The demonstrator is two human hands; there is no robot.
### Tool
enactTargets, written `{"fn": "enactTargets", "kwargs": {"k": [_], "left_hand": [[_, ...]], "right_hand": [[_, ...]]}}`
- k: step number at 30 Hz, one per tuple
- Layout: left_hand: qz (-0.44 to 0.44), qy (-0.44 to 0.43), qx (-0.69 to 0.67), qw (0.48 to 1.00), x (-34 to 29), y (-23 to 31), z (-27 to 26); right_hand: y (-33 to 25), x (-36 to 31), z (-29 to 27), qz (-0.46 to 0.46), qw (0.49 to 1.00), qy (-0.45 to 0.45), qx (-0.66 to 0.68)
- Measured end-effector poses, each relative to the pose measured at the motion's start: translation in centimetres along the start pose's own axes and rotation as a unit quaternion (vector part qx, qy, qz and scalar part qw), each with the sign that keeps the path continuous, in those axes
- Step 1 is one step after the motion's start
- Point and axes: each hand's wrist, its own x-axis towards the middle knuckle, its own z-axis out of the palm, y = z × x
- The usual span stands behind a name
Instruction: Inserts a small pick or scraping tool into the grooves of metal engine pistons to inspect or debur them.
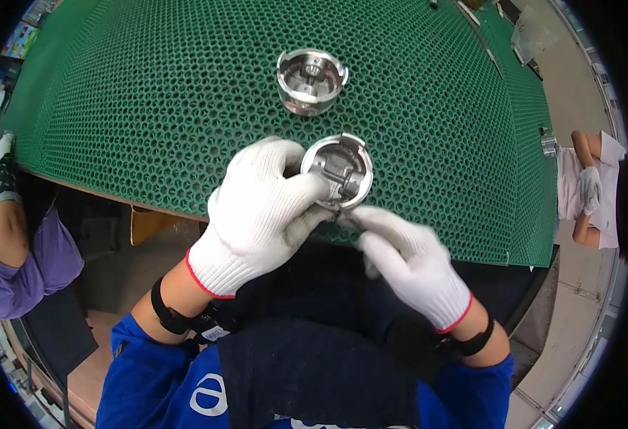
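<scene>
**Two gloved hands on a metal piston over the green mat**

Far left, a person in a purple top (pixel 21 264) stands at the bench edge, gloved hand near the mat corner, not involved.

Left hand (pixel 260 207), white knit glove with red cuff: fingers curled, closed around the left side and near rim of the held piston (pixel 337 171). Thumb lies across the lower rim, fingertips wrap over the top left edge. Firm grip, not spread. Forearm comes up from lower left, blue sleeve pushed back, black band on the wrist; wrist bent so the back of the hand faces the camera.

Held piston: silver, short round cup shape, held just above the near part of the green honeycomb mat (pixel 149 107), about centre frame. Open underside faces up toward the camera, inner bosses and webs visible. Its axis points roughly up and slightly toward the person; crown faces away, down at the mat.

Right hand (pixel 410 261), same glove: fingers loosely bunched and extended left, index fingertip touching the lower rim of the piston at its bottom edge, beside the left thumb. Whether it pinches a small part there I cannot tell, too small. Forearm enters from lower right, black wristband, back of hand up.

Second piston (pixel 312 80) sits on the mat further away, well apart from the hands, open side up, upright.

Far right, another person (pixel 589 189) in white with a gloved hand stands by the mat's end.
</scene>
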Motion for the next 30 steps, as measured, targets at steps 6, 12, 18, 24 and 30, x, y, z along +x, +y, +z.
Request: {"fn": "enactTargets", "kwargs": {"k": [6, 12, 18, 24, 30], "left_hand": [[0.010, 0.082, 0.049, 0.995, -0.6, -1.9, -1.6], [-0.246, 0.196, 0.248, 0.916, -2.3, -15.4, -12.0], [0.059, 0.062, 0.236, 0.968, 3.6, -5.1, -7.4], [0.146, 0.010, 0.273, 0.951, 6.0, -4.5, -4.3], [0.046, 0.003, 0.044, 0.998, -0.5, 0.8, -3.1]], "right_hand": [[-2.5, -1.0, -2.8, 0.086, 0.962, -0.095, 0.241], [1.4, -2.0, -4.2, 0.079, 0.976, 0.084, 0.184], [2.2, -2.5, -3.8, 0.088, 0.974, 0.095, 0.188], [2.3, -2.1, -3.5, 0.066, 0.978, 0.086, 0.179], [0.7, -2.0, -3.6, 0.100, 0.984, 0.084, 0.124]]}}
